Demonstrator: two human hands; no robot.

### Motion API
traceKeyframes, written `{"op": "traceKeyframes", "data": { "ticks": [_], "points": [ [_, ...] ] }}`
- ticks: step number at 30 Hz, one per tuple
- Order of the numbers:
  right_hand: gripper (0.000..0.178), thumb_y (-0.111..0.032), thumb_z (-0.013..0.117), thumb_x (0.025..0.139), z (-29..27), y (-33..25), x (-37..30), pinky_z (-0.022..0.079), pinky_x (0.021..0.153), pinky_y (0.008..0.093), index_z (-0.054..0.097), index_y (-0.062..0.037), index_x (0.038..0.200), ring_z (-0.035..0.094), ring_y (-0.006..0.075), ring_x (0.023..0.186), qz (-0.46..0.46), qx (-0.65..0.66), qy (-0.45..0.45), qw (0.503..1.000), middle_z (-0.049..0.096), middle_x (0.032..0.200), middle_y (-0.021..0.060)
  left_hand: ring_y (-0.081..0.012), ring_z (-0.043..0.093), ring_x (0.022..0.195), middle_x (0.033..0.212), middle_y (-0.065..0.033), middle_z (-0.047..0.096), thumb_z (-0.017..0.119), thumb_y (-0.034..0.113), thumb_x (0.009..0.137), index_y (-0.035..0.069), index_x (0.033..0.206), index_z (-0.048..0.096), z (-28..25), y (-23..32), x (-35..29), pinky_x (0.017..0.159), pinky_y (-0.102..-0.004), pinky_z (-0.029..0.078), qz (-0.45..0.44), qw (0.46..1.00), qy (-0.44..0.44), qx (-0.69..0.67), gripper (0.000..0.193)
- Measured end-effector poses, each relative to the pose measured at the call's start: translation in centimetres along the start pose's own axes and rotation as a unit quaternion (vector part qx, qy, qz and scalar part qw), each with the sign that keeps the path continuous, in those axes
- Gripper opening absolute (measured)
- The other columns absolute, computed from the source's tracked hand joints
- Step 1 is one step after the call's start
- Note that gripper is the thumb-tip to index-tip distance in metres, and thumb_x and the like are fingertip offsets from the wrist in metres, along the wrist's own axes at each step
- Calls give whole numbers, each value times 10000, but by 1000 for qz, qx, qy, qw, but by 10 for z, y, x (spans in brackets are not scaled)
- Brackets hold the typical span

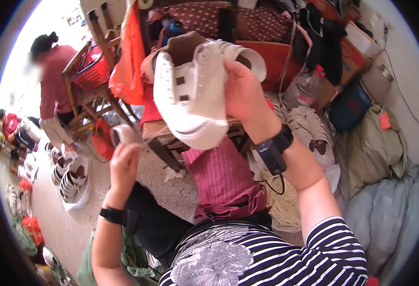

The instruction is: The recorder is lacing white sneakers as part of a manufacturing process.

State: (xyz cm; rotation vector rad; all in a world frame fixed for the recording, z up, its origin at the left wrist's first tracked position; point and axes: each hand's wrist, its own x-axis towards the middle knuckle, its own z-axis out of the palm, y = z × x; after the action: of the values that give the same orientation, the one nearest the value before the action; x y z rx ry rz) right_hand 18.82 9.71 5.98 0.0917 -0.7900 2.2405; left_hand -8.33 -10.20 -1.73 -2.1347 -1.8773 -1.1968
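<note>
In front of me my right hand (245, 93) grips a white shoe upper (197, 117) by its side. Its rounded toe points down toward me, and eyelet holes line the edges of its opening. Brown lining and more white shoe pieces (250, 59) show behind it. My left hand (125, 164) is raised to the left of the upper, its fingers closed. A pale loop (119, 135) shows just above these fingers; what they hold cannot be made out. A maroon striped cloth (226, 176) lies over my lap below the upper.
A wooden stool (157, 133) stands beyond my knees. White shoe uppers (309, 126) lie at right beside a plastic bottle (307, 86) and full sacks (373, 148). Bagged uppers (73, 178) sit on the floor at left. A person (57, 81) stands by a wooden chair (100, 90).
</note>
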Motion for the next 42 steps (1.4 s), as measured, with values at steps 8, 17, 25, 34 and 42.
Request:
{"op": "traceKeyframes", "data": {
  "ticks": [8, 17, 25, 34, 42],
  "points": [
    [388, -200, 449, 959, 0, 9, -22, 401, 1067, 423, 527, -9, 1287, 585, 260, 1163, 32, 9, 69, 997, 626, 1249, 118, -290, 520, 849, 973, -164, 514, 579, 19, 887, 10, 1070, 577, 76, 38, -41, 738, -378, 444, -62, 997, 26, -32, 184],
    [294, -200, 469, 949, -10, 44, -34, 468, 951, 380, 580, -54, 1180, 646, 211, 1008, 84, 6, 99, 992, 678, 1124, 83, -389, 648, 837, 909, -184, 695, 586, 316, 946, -22, 1057, 652, 99, 35, -58, 727, -418, 481, -395, 862, -158, -277, 362],
    [314, -199, 490, 940, -15, 26, -51, 460, 976, 383, 580, -46, 1199, 637, 216, 1050, 109, -36, 80, 990, 676, 1132, 83, -402, 652, 806, 792, -218, 662, 518, 352, 929, 37, 778, 682, 73, -22, -138, 720, -491, 514, -234, 896, -325, 190, 386],
    [384, -205, 468, 953, -32, 20, -78, 419, 1042, 384, 548, 10, 1261, 601, 242, 1135, 138, -39, 106, 984, 638, 1229, 128, -305, 659, 1066, 1146, -149, 678, 520, 293, 900, 105, 1050, 732, 141, -34, -185, 882, -401, 534, -241, 711, -614, 242, 321],
    [347, -217, 467, 957, -87, 20, -114, 471, 977, 373, 589, -9, 1205, 645, 228, 1034, 210, -40, 169, 962, 680, 1135, 113, -348, 652, 836, 868, -184, 664, 548, 280, 929, 28, 865, 667, 107, 10, -96, 759, -434, 523, -260, 929, -245, 96, 286]
  ]
}}
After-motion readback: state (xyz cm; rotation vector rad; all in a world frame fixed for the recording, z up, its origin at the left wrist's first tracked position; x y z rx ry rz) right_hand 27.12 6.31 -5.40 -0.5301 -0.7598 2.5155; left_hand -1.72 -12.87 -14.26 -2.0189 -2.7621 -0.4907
